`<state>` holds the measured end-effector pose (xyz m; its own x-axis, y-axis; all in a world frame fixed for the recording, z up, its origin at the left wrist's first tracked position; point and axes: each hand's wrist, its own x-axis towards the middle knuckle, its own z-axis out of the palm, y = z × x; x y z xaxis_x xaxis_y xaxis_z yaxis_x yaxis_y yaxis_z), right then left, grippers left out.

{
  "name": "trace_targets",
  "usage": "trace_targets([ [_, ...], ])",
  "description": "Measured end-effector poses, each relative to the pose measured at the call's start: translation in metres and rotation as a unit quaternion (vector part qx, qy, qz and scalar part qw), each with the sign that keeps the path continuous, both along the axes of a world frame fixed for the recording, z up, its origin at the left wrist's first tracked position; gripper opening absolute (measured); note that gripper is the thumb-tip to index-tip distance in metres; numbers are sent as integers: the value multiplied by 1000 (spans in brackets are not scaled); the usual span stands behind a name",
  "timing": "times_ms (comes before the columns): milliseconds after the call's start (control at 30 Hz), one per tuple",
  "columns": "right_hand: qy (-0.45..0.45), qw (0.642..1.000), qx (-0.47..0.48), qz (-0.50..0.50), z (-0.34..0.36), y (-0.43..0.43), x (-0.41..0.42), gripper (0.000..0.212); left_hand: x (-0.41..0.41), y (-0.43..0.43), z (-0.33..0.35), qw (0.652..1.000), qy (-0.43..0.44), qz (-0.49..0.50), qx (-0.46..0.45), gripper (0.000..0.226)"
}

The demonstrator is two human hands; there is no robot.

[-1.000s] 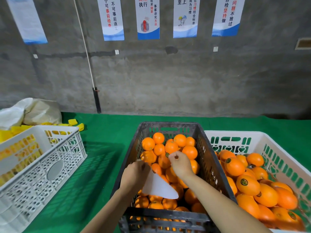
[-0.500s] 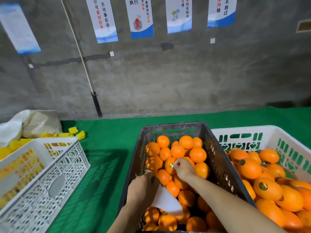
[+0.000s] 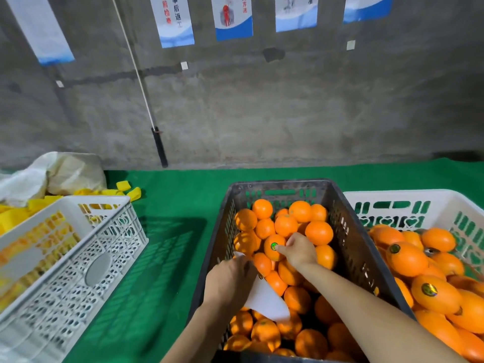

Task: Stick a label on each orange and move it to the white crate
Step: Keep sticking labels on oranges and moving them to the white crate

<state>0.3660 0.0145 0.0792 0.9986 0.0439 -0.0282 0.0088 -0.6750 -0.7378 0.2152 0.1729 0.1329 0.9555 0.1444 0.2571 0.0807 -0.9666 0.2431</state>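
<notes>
A dark grey crate (image 3: 348, 231) in the middle holds many unlabelled oranges. My right hand (image 3: 298, 248) reaches into it and presses a round green label (image 3: 274, 245) onto one orange (image 3: 272, 251) with its thumb, fingers curled over the fruit. My left hand (image 3: 230, 280) holds a white sheet of label backing paper (image 3: 267, 299) above the crate's near left side. The white crate (image 3: 392, 197) on the right holds several labelled oranges (image 3: 434, 292).
A second white crate (image 3: 78, 247) with yellow pieces in it stands at the left on the green table cover (image 3: 172, 231). Yellow scraps and a white bag (image 3: 65, 171) lie behind it. A concrete wall with posters stands close behind the table.
My right hand has brought the label down from its fingertips onto an orange in the dark crate. The left hand stays over the crate with the paper. The camera has tilted and moved closer.
</notes>
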Motion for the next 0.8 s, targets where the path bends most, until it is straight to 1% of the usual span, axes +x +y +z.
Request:
trace_targets([
  [67,10,1000,15,10,-4,-2,1,35,0,0,0,1000,1,-1,3,34],
  [100,11,1000,0,22,-5,-2,2,42,0,0,1,1000,-2,-1,0,33],
  [167,22,998,-33,48,-9,-2,6,65,-1,0,1,1000,-2,-1,-12,33],
  [200,37,997,-38,56,-9,-1,8,72,-1,0,2,1000,0,-1,-11,34],
  [233,58,996,-40,60,-6,-1,9,75,0,0,2,1000,4,-2,-6,34],
  [267,75,994,-38,66,-4,-2,12,70,0,0,2,1000,6,-1,-1,34],
  [333,93,992,-24,82,0,-5,16,43,1,0,3,1000,10,0,-4,35],
  [367,107,990,-13,88,3,-6,16,45,1,0,3,1000,13,-4,-2,35],
  [433,153,983,4,106,7,-5,14,54,1,-1,3,1000,16,-11,2,35],
  [467,169,979,6,114,7,-5,14,64,1,-1,3,1000,15,-10,-6,36],
  [567,189,976,1,112,8,-3,12,85,1,-1,2,1000,19,-9,-19,39],
  [600,182,976,10,117,6,-3,14,81,1,-1,3,1000,22,-14,-10,38],
  [667,150,982,30,107,1,-4,16,52,-1,-2,5,1000,22,-22,-5,32],
  [733,109,989,18,100,2,-5,8,45,-2,-3,7,999,9,-11,-29,29],
  [800,48,993,-39,104,12,-5,-3,45,-3,-5,9,998,-9,5,-64,28],
])
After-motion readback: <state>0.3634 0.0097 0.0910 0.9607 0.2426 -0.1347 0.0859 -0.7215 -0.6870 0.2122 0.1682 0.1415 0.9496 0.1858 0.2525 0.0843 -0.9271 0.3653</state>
